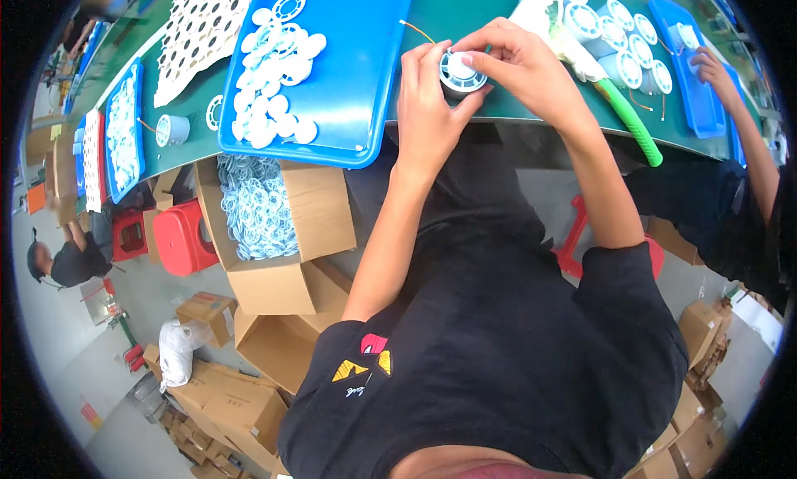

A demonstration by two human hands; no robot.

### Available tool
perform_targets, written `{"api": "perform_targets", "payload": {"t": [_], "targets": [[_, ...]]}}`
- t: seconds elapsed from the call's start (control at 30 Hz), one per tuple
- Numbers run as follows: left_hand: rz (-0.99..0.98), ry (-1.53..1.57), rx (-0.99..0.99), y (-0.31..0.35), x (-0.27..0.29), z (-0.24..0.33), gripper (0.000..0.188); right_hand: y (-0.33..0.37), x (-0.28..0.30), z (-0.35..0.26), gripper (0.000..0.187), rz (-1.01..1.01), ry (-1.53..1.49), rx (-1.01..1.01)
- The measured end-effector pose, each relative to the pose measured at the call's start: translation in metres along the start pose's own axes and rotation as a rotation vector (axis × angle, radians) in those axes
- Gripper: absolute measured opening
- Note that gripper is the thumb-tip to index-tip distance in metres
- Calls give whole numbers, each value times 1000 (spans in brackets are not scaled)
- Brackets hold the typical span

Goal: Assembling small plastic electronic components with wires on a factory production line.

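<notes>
Over the near edge of the green table, my left hand (425, 105) is closed around a short round housing (456, 87) with a grey side and a slotted white ring on top. An orange wire (419, 32) sticks out past my left fingertips. From the right, my right hand (531, 74) reaches over the housing, its thumb and fingers pinched at a small white round cap (459, 65) in the middle of the top. My right fingers partly cover the far rim. To the left, a blue tray (349, 97) carries many loose white caps (270, 80) and a slotted ring (289, 7).
Right of my hands lies a green-handled tool (635, 130), its head wrapped in white. Similar housings (627, 68) stand beyond it. A co-worker's hand (716, 70) is over another blue tray (707, 118). Below the table, an open carton (320, 209) holds rings, near a red stool (184, 237).
</notes>
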State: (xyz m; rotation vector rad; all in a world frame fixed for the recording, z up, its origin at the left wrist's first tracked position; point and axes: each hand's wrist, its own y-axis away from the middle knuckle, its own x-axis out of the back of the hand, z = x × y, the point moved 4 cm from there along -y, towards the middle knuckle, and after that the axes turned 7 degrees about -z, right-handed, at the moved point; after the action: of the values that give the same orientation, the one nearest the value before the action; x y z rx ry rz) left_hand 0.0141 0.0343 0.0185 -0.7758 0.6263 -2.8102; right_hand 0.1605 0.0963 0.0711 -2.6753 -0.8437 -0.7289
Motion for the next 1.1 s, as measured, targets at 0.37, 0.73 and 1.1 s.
{"api": "perform_targets", "payload": {"t": [0.37, 0.73, 1.1], "targets": [[1, 24, -16, -1, 1, 0, 71, -55, -3, -27, 25, 6, 238, 220], [-66, 43, -4, 4, 2, 6, 76, -256, -128, -8, 38, -162, 950, 569], [-24, -6, -27, -1, 5, 0, 74, -112, 36, 5, 28, -8, 507, 225]]}}
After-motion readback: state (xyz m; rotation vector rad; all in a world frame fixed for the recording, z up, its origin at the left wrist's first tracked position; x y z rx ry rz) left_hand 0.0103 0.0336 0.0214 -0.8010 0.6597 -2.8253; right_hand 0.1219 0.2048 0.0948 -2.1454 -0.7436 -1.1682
